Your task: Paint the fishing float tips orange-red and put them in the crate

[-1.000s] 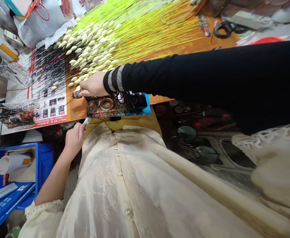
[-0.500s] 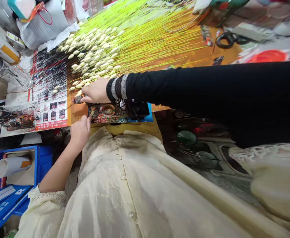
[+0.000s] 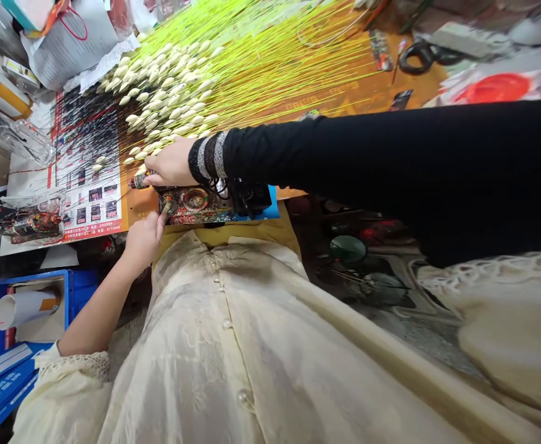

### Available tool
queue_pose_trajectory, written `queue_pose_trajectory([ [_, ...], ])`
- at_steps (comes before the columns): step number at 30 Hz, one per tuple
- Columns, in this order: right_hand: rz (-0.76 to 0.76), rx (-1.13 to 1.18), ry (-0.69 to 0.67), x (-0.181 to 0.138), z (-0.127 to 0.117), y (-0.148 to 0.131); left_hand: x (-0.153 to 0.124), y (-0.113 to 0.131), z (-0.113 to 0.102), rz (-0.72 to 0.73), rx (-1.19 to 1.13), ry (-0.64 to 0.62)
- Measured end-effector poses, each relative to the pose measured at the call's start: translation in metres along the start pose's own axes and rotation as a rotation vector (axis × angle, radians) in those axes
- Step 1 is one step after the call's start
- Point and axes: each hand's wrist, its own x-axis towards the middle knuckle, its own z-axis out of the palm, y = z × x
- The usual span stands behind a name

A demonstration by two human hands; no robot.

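My right hand (image 3: 173,163) reaches in from the right in a black sleeve and bends over a paint-speckled cylindrical tool (image 3: 137,181), its fingers closed on it. Just below, my left hand (image 3: 143,239) is closed at the table edge, thumb and fingertips pinched on a small pale piece (image 3: 166,209) too small to name. That piece lies against a paint-spattered block (image 3: 191,213) with a round ring (image 3: 196,198) in its top. Beyond my right hand lie many cream fishing floats (image 3: 173,92) with yellow tips and dark stems.
A glass mug (image 3: 20,139) lies on its side at the left, near another paint-caked tool (image 3: 36,223). A blue crate (image 3: 69,302) holding a white tube (image 3: 24,308) stands below the table. Black tape (image 3: 416,58) and a red-orange patch (image 3: 495,87) are at the right.
The whole view has shifted slightly, so things appear a little further left and up. Both hands keep nearly the same place at the block and the tool.
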Motion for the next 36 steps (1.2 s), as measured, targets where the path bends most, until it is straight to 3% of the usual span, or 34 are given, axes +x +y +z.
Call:
queue_pose_trajectory([
  [2, 0.005, 0.0, -0.01, 0.0, -0.001, 0.0, -0.006, 0.007, 0.006, -0.004, -0.053, 0.009],
  [6, 0.072, -0.021, 0.0, 0.003, -0.004, 0.002, -0.038, 0.025, 0.031, 0.153, -0.303, -0.094],
  [8, 0.117, -0.033, 0.013, 0.006, -0.005, 0.006, -0.057, 0.021, 0.042, 0.122, -0.428, -0.028],
  [12, 0.123, -0.06, 0.011, 0.011, -0.004, 0.011, -0.075, -0.017, 0.047, -0.042, -0.515, 0.172],
  [16, 0.082, -0.087, -0.012, 0.014, -0.002, 0.012, -0.064, -0.04, 0.041, -0.048, -0.589, 0.264],
  [20, 0.062, -0.071, -0.016, 0.015, 0.001, 0.014, -0.039, -0.032, 0.036, -0.042, -0.524, 0.433],
  [24, 0.062, -0.027, -0.039, 0.016, 0.005, 0.016, -0.021, -0.023, 0.039, -0.055, -0.313, 0.522],
  [30, 0.056, -0.043, -0.02, 0.018, 0.009, 0.017, -0.017, -0.018, 0.043, -0.035, -0.156, 0.42],
  [36, 0.018, -0.045, -0.039, 0.014, 0.008, 0.017, -0.018, -0.02, 0.029, -0.037, -0.478, 0.312],
])
